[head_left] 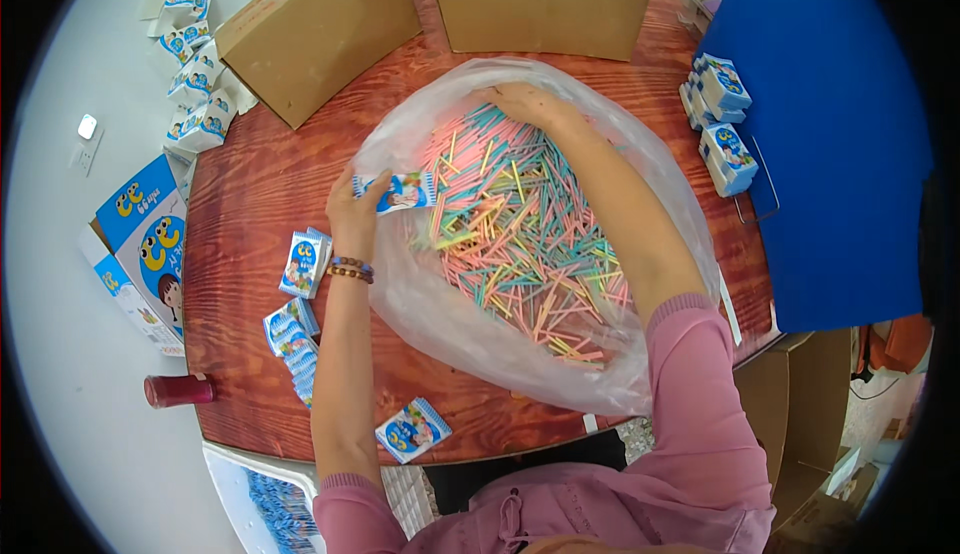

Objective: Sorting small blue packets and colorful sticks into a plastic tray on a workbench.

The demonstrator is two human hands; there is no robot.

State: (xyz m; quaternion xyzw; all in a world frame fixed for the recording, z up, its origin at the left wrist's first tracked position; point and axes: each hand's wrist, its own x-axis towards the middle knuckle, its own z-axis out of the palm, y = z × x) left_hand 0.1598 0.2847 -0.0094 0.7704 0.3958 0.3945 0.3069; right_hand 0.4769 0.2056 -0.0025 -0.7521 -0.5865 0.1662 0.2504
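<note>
Sticks (520, 224): light, thin, loose; your right hand (530, 104) curls closed among them in the bag (420, 304). Small box (400, 192): light card, pinched by your left hand (352, 216) at its end.

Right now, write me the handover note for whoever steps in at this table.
Left hand: holds a small blue-and-white box at the edge of the clear plastic bag.
Right hand: deep in the bag, resting on the far side of the heap of pastel sticks; whether it grips any cannot be told.
On the table: small boxes lie left of the left forearm, one more near the front edge, others stacked on the right by the blue panel.
Two cardboard boxes stand at the back.
Done: cannot tell which boxes are filled.
Left: the bag holds plenty of sticks.
</note>
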